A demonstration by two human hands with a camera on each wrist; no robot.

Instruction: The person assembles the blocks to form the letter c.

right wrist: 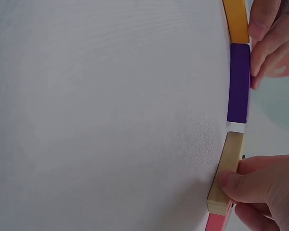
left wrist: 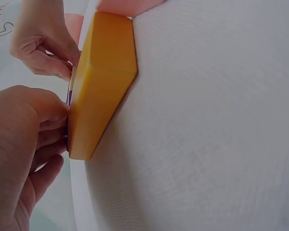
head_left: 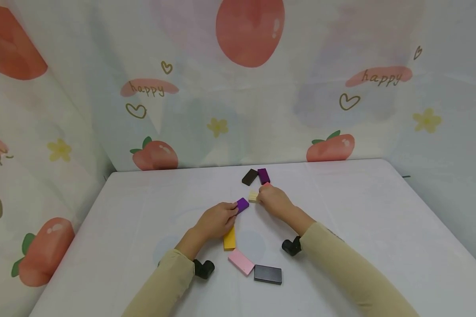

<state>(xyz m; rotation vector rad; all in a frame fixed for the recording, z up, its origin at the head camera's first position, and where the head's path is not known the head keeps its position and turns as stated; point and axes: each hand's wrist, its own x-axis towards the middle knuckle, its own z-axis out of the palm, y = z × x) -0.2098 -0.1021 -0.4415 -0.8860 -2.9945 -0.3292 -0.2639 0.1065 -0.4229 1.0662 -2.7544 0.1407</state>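
From the head view, the left hand pinched a purple block just beyond the yellow block, while the right hand gripped a tan block a little past the purple one.

At the left wrist, the yellow block filled the foreground — fingers curled just behind it.

At the right wrist, the thumb clamped the tan block, a small gap from the purple block.
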